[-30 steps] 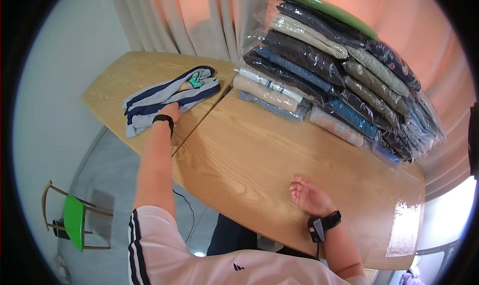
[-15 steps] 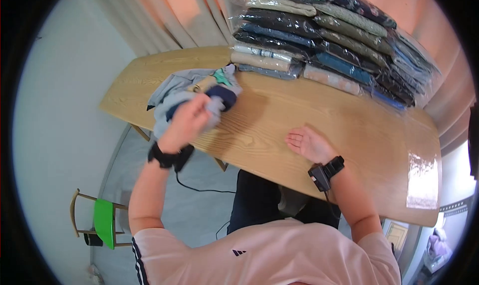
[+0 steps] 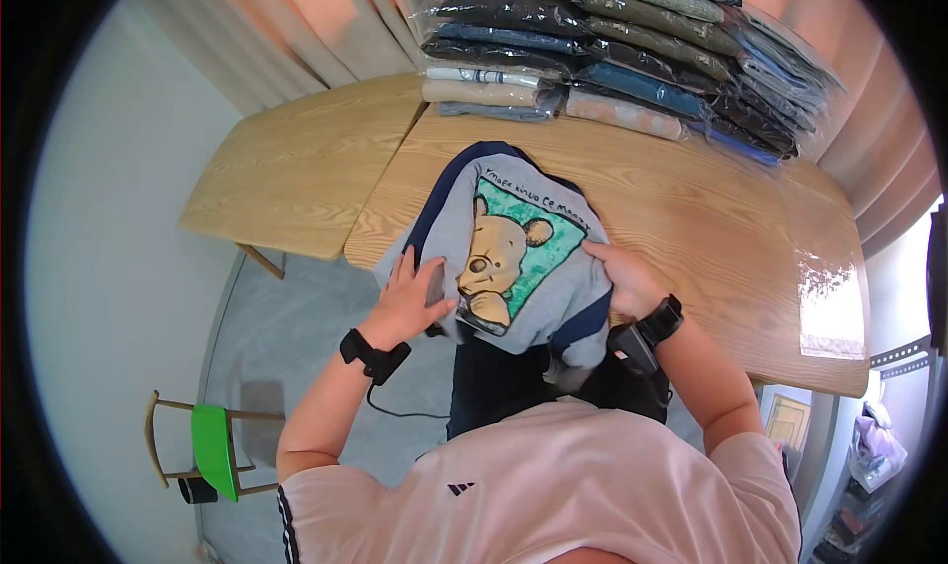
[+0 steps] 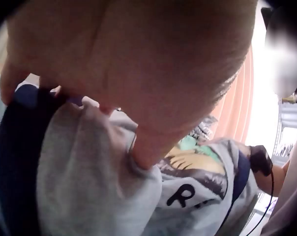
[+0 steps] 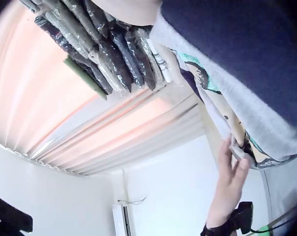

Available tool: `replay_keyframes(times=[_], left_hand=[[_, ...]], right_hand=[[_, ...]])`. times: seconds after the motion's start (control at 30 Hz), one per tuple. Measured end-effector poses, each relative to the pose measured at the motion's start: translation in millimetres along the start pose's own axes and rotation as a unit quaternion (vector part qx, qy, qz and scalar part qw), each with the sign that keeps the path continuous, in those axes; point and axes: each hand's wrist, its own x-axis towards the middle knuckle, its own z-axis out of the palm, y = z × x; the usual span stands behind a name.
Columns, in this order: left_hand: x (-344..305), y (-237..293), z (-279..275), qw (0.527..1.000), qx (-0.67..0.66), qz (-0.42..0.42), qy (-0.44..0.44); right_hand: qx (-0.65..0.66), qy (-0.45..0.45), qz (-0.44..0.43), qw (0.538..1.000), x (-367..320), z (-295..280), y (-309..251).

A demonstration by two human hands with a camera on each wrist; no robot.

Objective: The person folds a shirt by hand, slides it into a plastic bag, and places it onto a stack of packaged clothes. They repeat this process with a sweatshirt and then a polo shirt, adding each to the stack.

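A grey sweatshirt with navy sleeves and a printed yellow bear on a green panel lies partly on the table, its lower part hanging over the near edge. My left hand pinches a fold at its left side; in the left wrist view the thumb digs into the grey cloth. On the opposite side my right hand grips the fabric, thumb on top near the print's corner and the other fingers hidden beneath. Navy cloth fills much of the right wrist view.
Plastic-wrapped folded clothes are stacked high along the table's back. A second wooden table adjoins on the left. A clear plastic sheet lies at the right end. A green chair stands on the floor at left.
The sweatshirt has come from the left table to in front of me, bear print now spread facing up. My right hand, earlier empty and palm up, now grips its right side.
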Motion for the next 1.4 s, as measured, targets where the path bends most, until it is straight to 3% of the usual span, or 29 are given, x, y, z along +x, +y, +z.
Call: replay_keyframes(times=[0.07,0.13,0.3,0.4,0.5,0.67,0.77,0.8,0.9,0.97,1.07,1.17,1.3,1.33,1.4], left_hand=[[0,-3,8,0.996,0.079,-0.017,-0.025],[4,-10,9,0.997,0.070,-0.006,-0.018],[10,-15,11,0.997,0.075,-0.013,0.008],[15,-6,2,0.993,0.118,0.028,-0.003],[31,13,-18,0.995,0.079,0.051,-0.045],[123,52,-50,0.968,0.159,0.118,-0.151],[190,89,-59,0.964,0.146,0.210,-0.071],[207,116,-67,0.941,0.227,0.242,-0.059],[251,154,-39,0.933,0.203,0.298,-0.002],[267,168,-12,0.909,0.101,0.372,0.161],[255,176,-4,0.929,0.064,0.351,0.103],[264,142,10,0.941,0.012,0.338,0.004],[241,96,16,0.946,-0.039,0.259,-0.191],[228,89,16,0.948,-0.069,0.200,-0.236],[207,62,18,0.944,0.020,0.272,-0.187]], right_hand=[[-0.006,0.007,-0.047,0.999,-18,2,-4],[0.003,-0.016,-0.106,0.994,-38,6,-8],[0.016,-0.010,-0.145,0.989,-64,1,-7],[-0.006,0.013,-0.170,0.985,-73,-8,-6],[-0.011,0.050,-0.182,0.982,-85,-21,-12],[0.000,0.097,-0.200,0.975,-110,-50,-28],[0.032,0.150,-0.248,0.956,-132,-60,-32],[0.030,0.172,-0.287,0.942,-138,-68,-32],[0.006,0.234,-0.348,0.908,-162,-84,-29],[-0.103,0.270,-0.297,0.910,-176,-108,-22],[-0.030,0.250,-0.302,0.919,-189,-118,-11],[-0.002,0.235,-0.290,0.928,-196,-127,-7],[-0.017,0.239,-0.288,0.927,-192,-135,-8],[-0.032,0.250,-0.282,0.926,-189,-136,-8],[-0.040,0.253,-0.284,0.924,-187,-131,-12]])
